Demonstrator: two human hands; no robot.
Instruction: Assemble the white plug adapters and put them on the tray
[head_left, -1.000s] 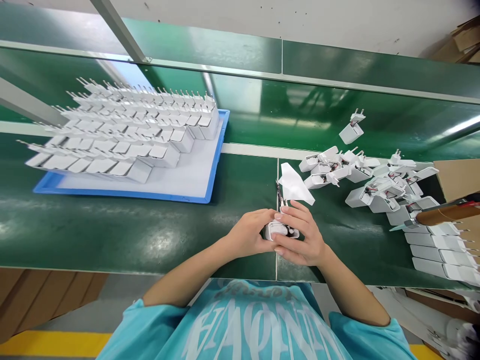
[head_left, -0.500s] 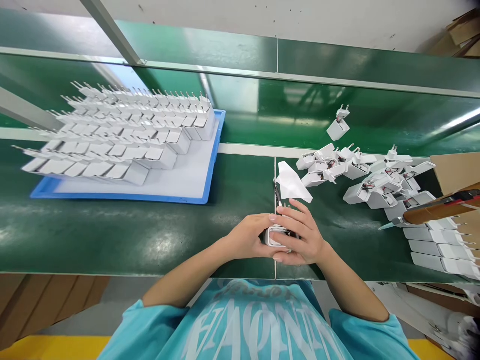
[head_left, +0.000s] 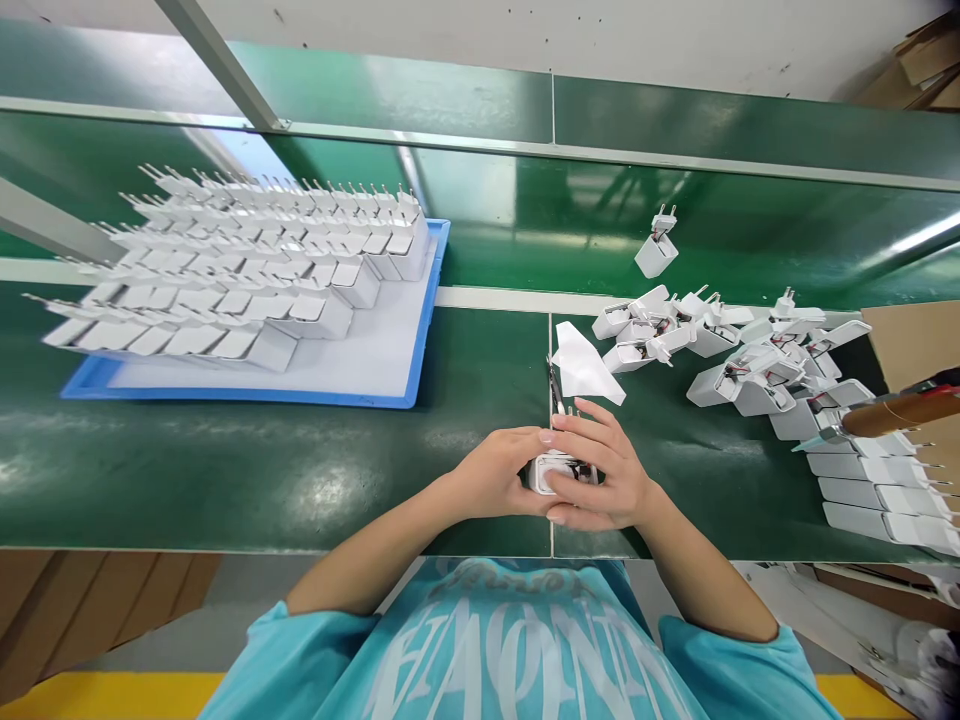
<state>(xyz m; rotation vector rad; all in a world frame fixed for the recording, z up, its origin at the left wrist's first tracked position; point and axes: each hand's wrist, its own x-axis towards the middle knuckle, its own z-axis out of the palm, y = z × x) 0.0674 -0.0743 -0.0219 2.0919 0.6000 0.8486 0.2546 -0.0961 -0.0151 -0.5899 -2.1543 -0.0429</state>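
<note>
Close to the table's front edge, my left hand (head_left: pixel 501 472) and my right hand (head_left: pixel 604 470) close together around a white plug adapter (head_left: pixel 551 474). My left fingers grip it from the left; my right fingers wrap over its top and right side. Dark parts show at its open side, and its pins poke up by my right fingertips. Just beyond the hands lie a thin dark tool (head_left: pixel 556 385), partly hidden, and a white piece of paper (head_left: pixel 585 365).
To the left, a blue-rimmed tray (head_left: pixel 414 375) holds rows of white adapters. Opened adapters (head_left: pixel 765 375) are piled at right, beside stacked ones (head_left: pixel 877 497). A brown-handled tool (head_left: pixel 892 413) with a pale blue tip reaches in from the right. One adapter (head_left: pixel 657 250) sits beyond the white strip.
The lone adapter beyond the strip has shifted left. The brown-handled tool has moved right. My hands stay in place on the adapter, with the right fingers slightly shifted.
</note>
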